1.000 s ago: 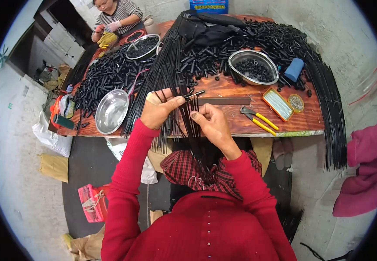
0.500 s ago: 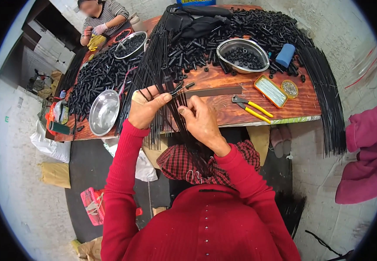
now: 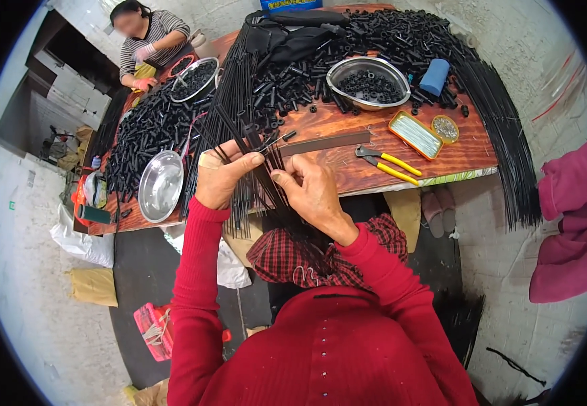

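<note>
Across the table (image 3: 452,157) from a yellow-lettered blue package (image 3: 292,5), the left grip (image 3: 220,177) and right grip (image 3: 315,191) pinch thin black rods (image 3: 266,181).

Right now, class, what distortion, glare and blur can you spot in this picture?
Head view: the dark doorway looks slanted, and black fills the corners; head view: the shiny bowl at left carries glare; head view: the co-worker's head is blurred; head view: the held dark rods partly merge.

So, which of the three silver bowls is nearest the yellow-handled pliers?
The right bowl, beyond the pliers; the front-left bowl and back-left bowl sit farther left.
</note>
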`<action>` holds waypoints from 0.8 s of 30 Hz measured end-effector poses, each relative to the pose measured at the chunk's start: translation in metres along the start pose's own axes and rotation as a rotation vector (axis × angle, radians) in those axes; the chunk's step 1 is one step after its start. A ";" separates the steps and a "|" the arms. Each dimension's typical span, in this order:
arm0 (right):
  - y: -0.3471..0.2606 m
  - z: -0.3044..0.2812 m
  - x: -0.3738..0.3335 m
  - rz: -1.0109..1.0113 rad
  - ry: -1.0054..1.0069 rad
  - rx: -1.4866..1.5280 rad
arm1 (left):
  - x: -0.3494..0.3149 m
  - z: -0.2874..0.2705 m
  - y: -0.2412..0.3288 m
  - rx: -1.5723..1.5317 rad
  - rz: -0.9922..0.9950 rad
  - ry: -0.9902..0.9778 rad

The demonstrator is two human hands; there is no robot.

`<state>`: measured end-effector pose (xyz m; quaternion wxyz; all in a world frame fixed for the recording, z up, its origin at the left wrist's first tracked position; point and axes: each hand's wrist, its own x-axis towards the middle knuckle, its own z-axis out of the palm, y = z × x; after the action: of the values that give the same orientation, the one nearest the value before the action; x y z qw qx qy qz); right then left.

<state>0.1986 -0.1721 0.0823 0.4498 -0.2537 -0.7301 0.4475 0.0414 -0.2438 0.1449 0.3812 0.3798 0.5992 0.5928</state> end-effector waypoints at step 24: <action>-0.025 -0.003 -0.004 -0.282 0.246 -0.160 | -0.001 0.004 0.004 -0.005 0.036 0.001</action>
<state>0.2044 -0.1858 0.1034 0.5723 -0.2368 -0.7310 0.2864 0.0450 -0.2431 0.1490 0.3712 0.3892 0.5911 0.6011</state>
